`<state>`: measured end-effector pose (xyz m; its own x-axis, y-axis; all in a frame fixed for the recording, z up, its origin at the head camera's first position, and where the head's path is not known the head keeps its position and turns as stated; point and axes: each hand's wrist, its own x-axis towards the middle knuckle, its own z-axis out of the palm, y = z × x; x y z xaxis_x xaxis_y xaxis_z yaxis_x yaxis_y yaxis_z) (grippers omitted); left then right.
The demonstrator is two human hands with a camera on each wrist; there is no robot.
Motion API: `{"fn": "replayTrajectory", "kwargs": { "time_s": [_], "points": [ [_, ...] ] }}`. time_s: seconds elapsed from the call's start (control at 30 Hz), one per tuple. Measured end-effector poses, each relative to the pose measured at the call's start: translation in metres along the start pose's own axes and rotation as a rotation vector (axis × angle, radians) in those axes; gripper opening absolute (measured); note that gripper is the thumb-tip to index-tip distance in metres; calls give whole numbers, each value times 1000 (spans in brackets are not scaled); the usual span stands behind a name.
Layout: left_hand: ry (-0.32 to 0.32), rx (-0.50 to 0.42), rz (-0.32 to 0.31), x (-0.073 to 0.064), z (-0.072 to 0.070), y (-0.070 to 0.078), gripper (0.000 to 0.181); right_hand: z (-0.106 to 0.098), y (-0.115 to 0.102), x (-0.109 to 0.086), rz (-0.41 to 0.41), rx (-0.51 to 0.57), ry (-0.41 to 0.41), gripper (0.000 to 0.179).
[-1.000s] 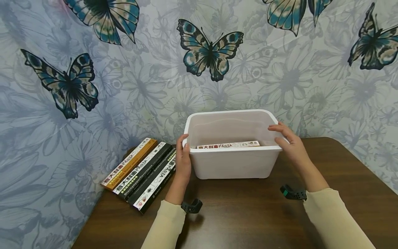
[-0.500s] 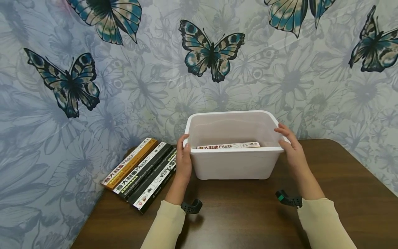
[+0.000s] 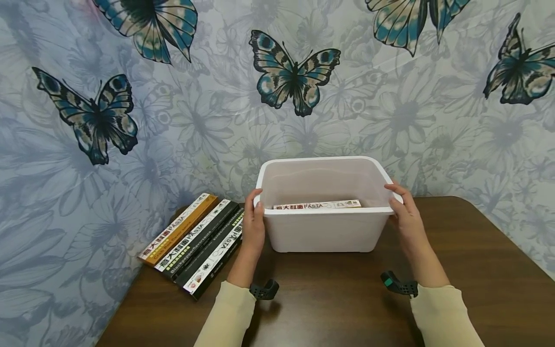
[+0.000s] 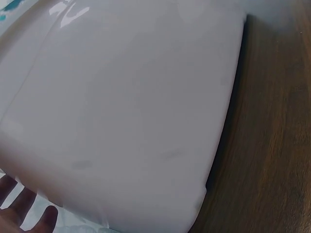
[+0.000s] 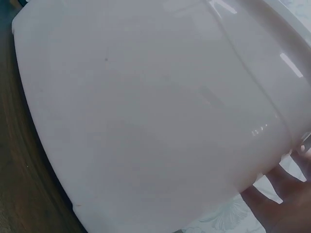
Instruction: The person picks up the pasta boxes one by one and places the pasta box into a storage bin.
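Observation:
A white plastic bin (image 3: 325, 233) stands on the brown table, and a pasta box (image 3: 318, 204) with a white printed side shows inside it. My left hand (image 3: 253, 226) grips the bin's left end by the rim, with some fingers against the outer wall. At the opposite end my right hand (image 3: 407, 214) holds the rim, thumb and a finger over the edge. Both wrist views are filled by the bin's outer wall (image 4: 136, 107), with fingertips (image 5: 286, 187) touching its end. The rest of the bin's inside is hidden behind its front wall.
Left of the bin, several pasta boxes (image 3: 199, 246) lie side by side at a slant, one orange and the others black. The wooden table (image 3: 334, 299) meets a butterfly-patterned wall covering (image 3: 295, 140) behind.
My right hand has shifted slightly at the bin's right end, and its grip on the rim has settled; its forearm has swung inward. The left hand still holds the left end.

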<state>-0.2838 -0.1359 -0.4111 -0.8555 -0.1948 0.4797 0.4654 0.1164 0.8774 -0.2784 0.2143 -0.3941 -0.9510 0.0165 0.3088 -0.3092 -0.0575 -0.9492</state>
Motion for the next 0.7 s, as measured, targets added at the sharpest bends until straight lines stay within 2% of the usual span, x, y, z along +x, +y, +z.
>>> {"fn": "replayTrajectory", "kwargs": {
  "time_s": [0.17,0.5,0.7],
  "points": [
    [-12,14,-14,0,-2,0,46,3,1,-4,-54,10,87,35],
    [-24,14,-11,-1,-3,2,45,0,0,-4,-79,-33,54,33],
    [-21,11,-34,-3,-3,1,45,0,0,-4,-65,-44,45,34]
  ]
}}
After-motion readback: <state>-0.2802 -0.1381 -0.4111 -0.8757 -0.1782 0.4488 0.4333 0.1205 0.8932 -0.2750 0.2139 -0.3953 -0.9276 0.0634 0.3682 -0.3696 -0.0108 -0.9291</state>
